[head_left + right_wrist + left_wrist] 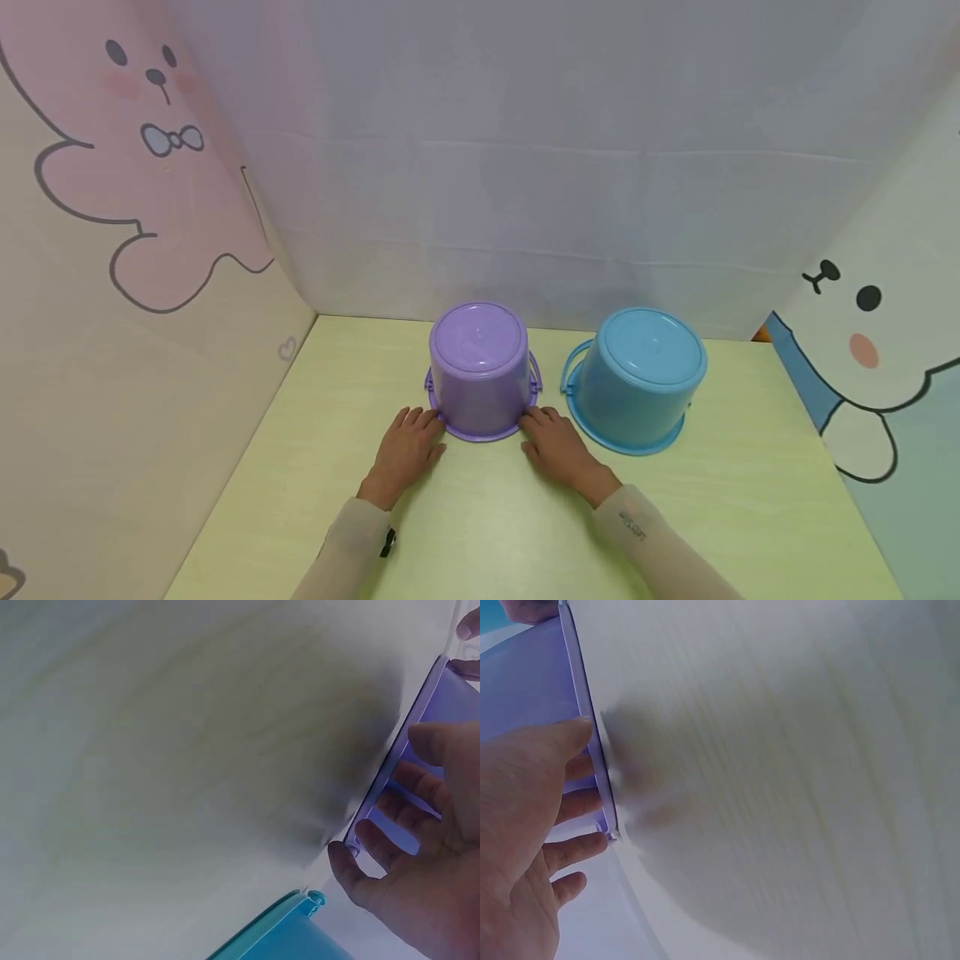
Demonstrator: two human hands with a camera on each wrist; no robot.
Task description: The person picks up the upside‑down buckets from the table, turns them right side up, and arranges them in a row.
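A purple bucket [480,392] stands upside down on the table, its handle lying low around the back of the rim. My left hand [405,454] touches the left front of that rim, fingers extended and thumb tip at the rim's edge [592,761]. On the opposite side, my right hand [558,447] touches the rim with loosely spread fingers [412,810]; its thumb is near the edge too. Just right of this hand, a light blue bucket [637,408] is also upside down, its handle sticking out to the left.
The pale yellow-green table [480,533] meets a white cloth backdrop [480,167] right behind the buckets. Side panels with cartoon bears rise at left [172,233] and right [900,350].
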